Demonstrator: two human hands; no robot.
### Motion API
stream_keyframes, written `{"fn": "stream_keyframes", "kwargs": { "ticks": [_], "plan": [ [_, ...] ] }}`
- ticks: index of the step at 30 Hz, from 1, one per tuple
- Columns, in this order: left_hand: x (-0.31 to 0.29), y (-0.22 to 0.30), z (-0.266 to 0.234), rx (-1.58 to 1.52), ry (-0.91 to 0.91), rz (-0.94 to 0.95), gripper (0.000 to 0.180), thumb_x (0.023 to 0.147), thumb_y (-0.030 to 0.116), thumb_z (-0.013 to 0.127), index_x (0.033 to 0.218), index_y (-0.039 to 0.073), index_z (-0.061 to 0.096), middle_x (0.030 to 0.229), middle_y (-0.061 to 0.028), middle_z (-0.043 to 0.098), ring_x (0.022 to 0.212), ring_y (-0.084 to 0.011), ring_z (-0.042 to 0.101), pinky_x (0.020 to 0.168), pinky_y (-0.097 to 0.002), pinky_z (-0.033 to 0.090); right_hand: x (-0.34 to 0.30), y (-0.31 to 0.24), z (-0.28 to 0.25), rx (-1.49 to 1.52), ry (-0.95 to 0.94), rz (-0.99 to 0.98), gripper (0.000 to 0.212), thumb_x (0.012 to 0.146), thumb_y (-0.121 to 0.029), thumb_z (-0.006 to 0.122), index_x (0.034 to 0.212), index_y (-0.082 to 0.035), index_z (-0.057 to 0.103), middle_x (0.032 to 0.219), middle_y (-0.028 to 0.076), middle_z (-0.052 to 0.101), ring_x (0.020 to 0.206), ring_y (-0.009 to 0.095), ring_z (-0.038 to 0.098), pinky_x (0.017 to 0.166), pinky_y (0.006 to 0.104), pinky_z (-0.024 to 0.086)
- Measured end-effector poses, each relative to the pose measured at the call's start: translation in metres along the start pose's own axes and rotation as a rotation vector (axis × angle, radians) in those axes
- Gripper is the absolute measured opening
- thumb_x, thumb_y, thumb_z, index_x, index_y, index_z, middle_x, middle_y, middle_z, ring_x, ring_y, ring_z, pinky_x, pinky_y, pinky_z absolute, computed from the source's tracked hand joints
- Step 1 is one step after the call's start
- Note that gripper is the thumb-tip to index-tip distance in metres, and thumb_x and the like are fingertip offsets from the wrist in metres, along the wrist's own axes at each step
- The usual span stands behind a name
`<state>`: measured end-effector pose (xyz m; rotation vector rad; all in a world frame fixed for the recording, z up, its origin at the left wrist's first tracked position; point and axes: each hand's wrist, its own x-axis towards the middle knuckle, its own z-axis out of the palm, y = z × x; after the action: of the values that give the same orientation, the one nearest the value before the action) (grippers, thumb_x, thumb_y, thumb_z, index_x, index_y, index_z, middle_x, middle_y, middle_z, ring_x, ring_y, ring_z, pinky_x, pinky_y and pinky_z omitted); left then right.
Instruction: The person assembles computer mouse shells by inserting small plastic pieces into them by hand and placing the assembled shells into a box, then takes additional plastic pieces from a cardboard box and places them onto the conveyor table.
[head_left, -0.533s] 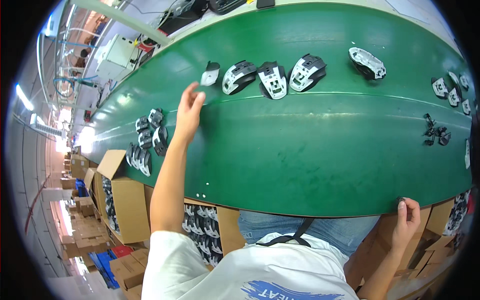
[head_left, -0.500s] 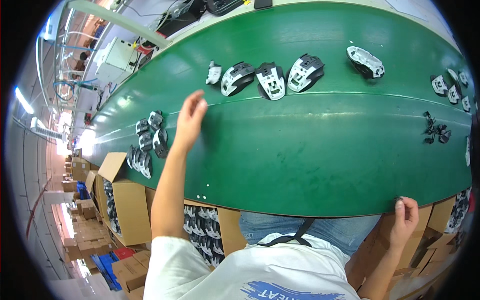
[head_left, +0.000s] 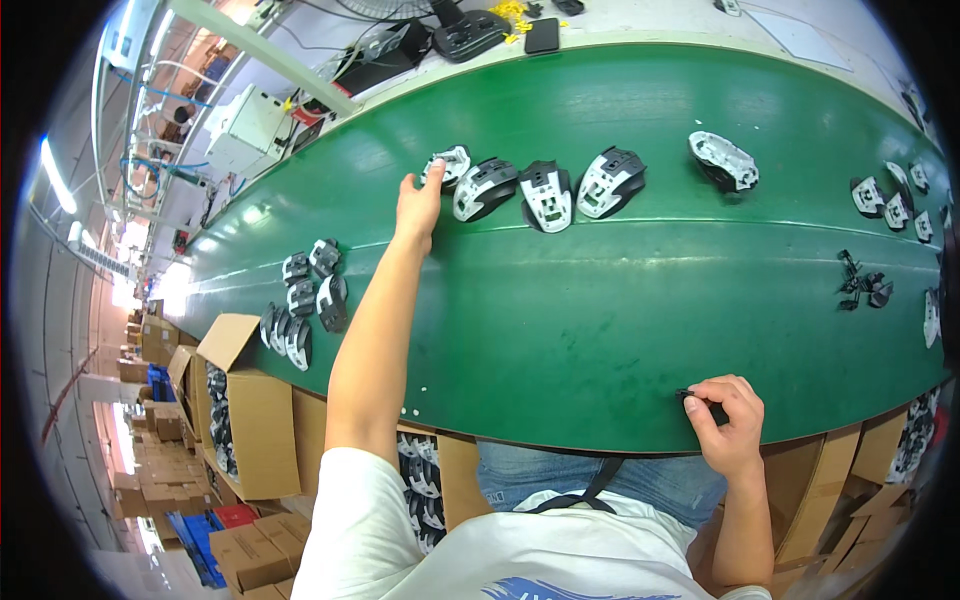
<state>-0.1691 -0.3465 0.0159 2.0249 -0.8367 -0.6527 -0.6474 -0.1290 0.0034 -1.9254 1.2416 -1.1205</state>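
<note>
With my left arm stretched out over the green table, my left hand [head_left: 420, 208] grips a small white-and-black mouse shell part [head_left: 452, 163] between thumb and fingers. Right of it stand three computer mouse shells in a row: one tilted shell [head_left: 485, 189], a middle shell [head_left: 547, 197] and a third shell [head_left: 611, 183], all black and white. Close to the front edge, my right hand [head_left: 732, 422] pinches a small black plastic piece [head_left: 687, 393]; its exact kind is too small to tell. Farther right lies an upturned shell [head_left: 724, 163], its white inside showing.
Several mouse parts [head_left: 301, 297] lie at the left. Black plastic pieces [head_left: 864, 282] and white-and-black parts [head_left: 897, 210] lie at the right. An open carton [head_left: 262, 425] of shells adjoins the table's left front edge. A fan base [head_left: 470, 36] stands beyond the table.
My left hand has reached forward and right and taken hold of the small shell part, which is now turned. My right hand has moved left over the table with the black piece.
</note>
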Motion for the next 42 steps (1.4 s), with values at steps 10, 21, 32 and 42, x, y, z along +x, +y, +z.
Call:
{"fn": "stream_keyframes", "kwargs": {
  "ticks": [10,21,32,42],
  "plan": [
    [-0.008,0.037,0.005,-0.397,-0.084,0.258,0.054,0.090,0.003,0.064,0.143,-0.001,0.054,0.119,-0.0070,0.069,0.107,-0.0174,0.066,0.094,-0.0350,0.053,0.001,0.000,-0.010,0.020,0.020,0.013,0.011,0.085,-0.006,0.082,0.093,-0.008,0.075,0.090,0.006,0.077,0.071,0.022,0.069,0.071,0.0350,0.049],
    [-0.315,0.034,0.019,-0.714,-0.747,-0.060,0.067,0.081,-0.001,0.063,0.145,0.005,0.048,0.130,-0.0084,0.054,0.119,-0.0173,0.055,0.106,-0.0338,0.045,0.033,-0.053,0.053,0.687,0.040,0.041,0.018,0.092,-0.003,0.083,0.108,-0.005,0.074,0.100,0.010,0.076,0.078,0.014,0.065,0.067,0.0256,0.053],
    [-0.352,0.012,0.045,-0.978,-0.851,-0.061,0.062,0.112,0.051,0.046,0.148,0.001,0.046,0.140,-0.0182,0.056,0.131,-0.0313,0.061,0.112,-0.0457,0.052,0.017,-0.059,0.008,0.215,0.007,-0.089,0.019,0.081,-0.008,0.089,0.094,-0.011,0.075,0.080,0.002,0.073,0.067,0.019,0.063,0.066,0.0336,0.046],
    [-0.363,0.008,0.050,-0.671,-0.858,0.334,0.065,0.113,0.050,0.041,0.148,-0.005,0.046,0.132,-0.0195,0.059,0.122,-0.0280,0.059,0.104,-0.0411,0.049,0.005,-0.058,0.015,0.016,0.046,-0.149,0.021,0.079,-0.010,0.089,0.092,-0.014,0.072,0.074,-0.001,0.067,0.060,0.022,0.056,0.064,0.0364,0.042]
  ]
}}
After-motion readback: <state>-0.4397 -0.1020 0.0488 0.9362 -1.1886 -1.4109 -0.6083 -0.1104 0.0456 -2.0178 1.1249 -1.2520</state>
